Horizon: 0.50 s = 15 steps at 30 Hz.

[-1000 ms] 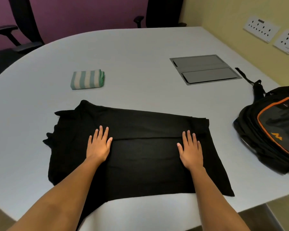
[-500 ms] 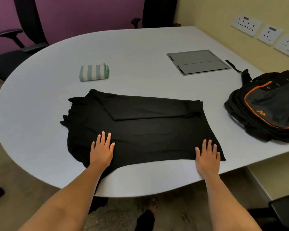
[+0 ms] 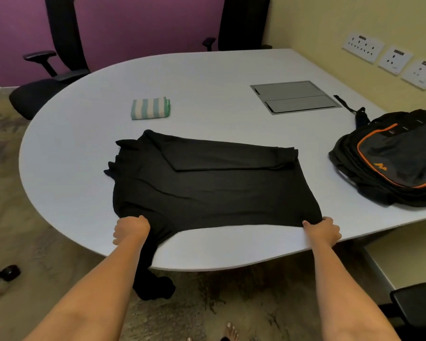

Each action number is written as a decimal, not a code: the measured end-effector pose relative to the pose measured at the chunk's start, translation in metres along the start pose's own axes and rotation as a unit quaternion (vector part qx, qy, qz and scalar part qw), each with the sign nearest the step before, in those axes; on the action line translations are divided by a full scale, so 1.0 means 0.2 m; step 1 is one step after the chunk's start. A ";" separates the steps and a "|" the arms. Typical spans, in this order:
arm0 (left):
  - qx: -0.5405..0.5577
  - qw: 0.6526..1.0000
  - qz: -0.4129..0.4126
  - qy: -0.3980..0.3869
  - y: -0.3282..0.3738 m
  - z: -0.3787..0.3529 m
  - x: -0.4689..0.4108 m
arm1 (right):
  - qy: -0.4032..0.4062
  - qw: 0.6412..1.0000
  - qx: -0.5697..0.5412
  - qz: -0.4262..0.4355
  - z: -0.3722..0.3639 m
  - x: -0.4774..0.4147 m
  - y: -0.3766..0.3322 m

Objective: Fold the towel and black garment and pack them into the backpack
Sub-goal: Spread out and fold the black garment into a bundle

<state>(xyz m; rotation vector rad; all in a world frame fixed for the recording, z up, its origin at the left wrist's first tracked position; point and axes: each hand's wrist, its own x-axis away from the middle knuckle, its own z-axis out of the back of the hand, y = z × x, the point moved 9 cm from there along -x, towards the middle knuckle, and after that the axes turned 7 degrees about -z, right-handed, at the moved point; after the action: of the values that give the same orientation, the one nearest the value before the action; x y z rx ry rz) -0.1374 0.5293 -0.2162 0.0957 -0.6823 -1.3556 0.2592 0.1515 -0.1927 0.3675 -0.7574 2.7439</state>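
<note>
Left hand (image 3: pixel 130 228) and right hand (image 3: pixel 322 230) each closed on the black garment (image 3: pixel 212 190) near edge; folded towel (image 3: pixel 150 108) well beyond.

Even soft indoor light; edges bowed, slightly soft.

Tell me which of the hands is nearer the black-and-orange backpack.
Right. The right hand grips the black garment's near corner, below-left of the black-and-orange backpack. The left hand grips the opposite near corner, farther away.
</note>
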 end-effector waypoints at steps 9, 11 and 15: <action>0.189 0.972 0.102 0.094 0.01 0.10 0.09 | -0.030 0.983 -0.119 -0.139 0.10 -0.17 0.05; 0.213 0.961 0.132 0.116 -0.01 0.09 0.12 | -0.034 0.983 -0.114 -0.143 0.11 -0.19 0.06; 0.215 0.957 0.143 0.134 -0.01 0.11 0.13 | -0.040 0.987 -0.085 -0.133 0.09 -0.19 0.05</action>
<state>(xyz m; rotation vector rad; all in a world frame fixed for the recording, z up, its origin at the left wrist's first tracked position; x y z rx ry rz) -0.1487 0.5120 -0.1900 0.5017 -0.7195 -0.8794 0.2952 0.1268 -0.1944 0.5040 -0.8854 2.4099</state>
